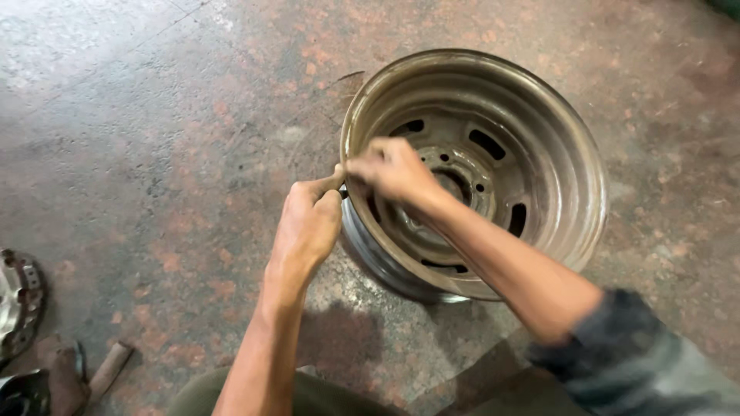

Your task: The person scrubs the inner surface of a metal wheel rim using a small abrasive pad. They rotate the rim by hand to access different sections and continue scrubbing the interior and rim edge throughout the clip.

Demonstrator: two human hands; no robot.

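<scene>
From the head camera I look down on a worn, brownish steel wheel rim [493, 154] lying tilted on the stained concrete floor [154, 115], its open dish turned up toward me, so the hub holes and slots show. My left hand [308, 223] sits at the rim's near-left edge, fingers [327, 185] pressed together as if pinching something small against the lip; what they clamp I cannot make out. My right hand [393, 169] reaches across from the right, over the dish, and meets the left at that same spot on the lip, its fingers curled closed; the blur hides whether they grip anything. Both hands seem to converge there because the edge gives them a brace, though that is my reading.

At the lower left lie a toothed grey metal disc [19, 300] and a rusty brown tool handle [108, 370], well apart from the rim.
</scene>
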